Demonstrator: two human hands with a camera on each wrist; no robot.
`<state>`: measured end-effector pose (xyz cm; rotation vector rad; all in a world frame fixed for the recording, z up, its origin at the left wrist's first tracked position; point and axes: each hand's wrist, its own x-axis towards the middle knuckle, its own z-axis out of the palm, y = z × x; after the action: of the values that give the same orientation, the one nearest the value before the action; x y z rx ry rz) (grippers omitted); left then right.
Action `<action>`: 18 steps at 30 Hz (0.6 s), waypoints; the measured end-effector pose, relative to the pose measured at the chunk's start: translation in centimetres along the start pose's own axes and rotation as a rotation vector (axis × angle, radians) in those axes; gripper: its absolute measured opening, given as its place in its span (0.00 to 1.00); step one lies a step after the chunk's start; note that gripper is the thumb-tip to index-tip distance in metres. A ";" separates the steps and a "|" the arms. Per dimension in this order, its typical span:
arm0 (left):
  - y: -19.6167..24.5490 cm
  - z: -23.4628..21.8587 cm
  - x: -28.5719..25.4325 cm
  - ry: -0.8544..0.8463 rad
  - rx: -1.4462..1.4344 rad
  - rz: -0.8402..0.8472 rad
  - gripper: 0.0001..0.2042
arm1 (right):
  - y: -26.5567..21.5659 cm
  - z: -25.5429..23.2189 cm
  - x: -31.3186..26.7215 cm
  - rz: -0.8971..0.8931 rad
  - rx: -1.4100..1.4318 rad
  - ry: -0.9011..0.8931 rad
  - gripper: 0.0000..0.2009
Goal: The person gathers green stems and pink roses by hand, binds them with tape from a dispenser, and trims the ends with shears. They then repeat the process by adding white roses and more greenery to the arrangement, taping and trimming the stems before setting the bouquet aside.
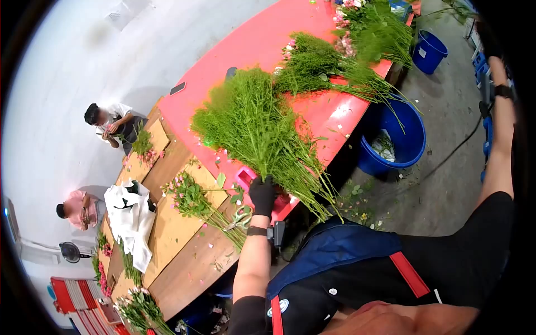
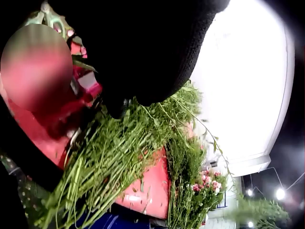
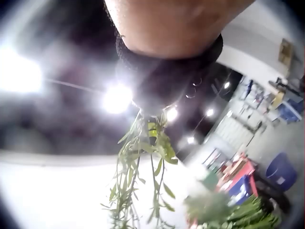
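My left hand [image 1: 262, 195], in a black glove, grips green stems at the near edge of the red table [image 1: 223, 61]. Feathery green foliage [image 1: 245, 123] fans out beyond it, with loose stems reaching over the table edge on the right. In the left wrist view the dark glove [image 2: 143, 52] covers much of the picture and hides the fingers' grip. My right arm is stretched far out to the right. The gloved right hand [image 3: 159, 86] holds leafy green sprigs [image 3: 143, 167], which hang down in the right wrist view.
Beside the left hand lie scissors [image 1: 239, 219], a pink holder [image 1: 244, 177] and rose stems [image 1: 192, 198]. More greenery [image 1: 312, 61] lies farther along the table. Blue buckets [image 1: 410, 148] stand on the floor at right. Two people [image 1: 114, 120] sit beyond the wooden table [image 1: 184, 268].
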<state>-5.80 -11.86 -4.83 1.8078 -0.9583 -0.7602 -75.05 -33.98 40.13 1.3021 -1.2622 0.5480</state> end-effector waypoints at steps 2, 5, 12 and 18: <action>2.4 -2.1 -0.8 -0.064 -0.214 -0.185 0.13 | 5.0 -3.2 3.0 0.355 -0.277 -0.349 0.17; 2.6 -2.1 -1.0 -0.167 -0.390 -0.282 0.12 | 4.2 -6.2 1.4 0.425 -0.036 -0.326 0.17; 10.2 -0.7 -6.4 0.035 0.287 0.727 0.30 | -17.6 -13.1 -10.9 0.598 1.345 -0.515 0.17; 14.4 -5.3 -10.4 -0.653 -0.601 0.200 0.24 | -40.5 -33.4 -18.2 1.005 2.143 -0.699 0.13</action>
<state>-10.85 -4.50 11.42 0.9321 -1.1352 -1.3765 -32.66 -8.52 14.67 2.5016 -1.7244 2.8799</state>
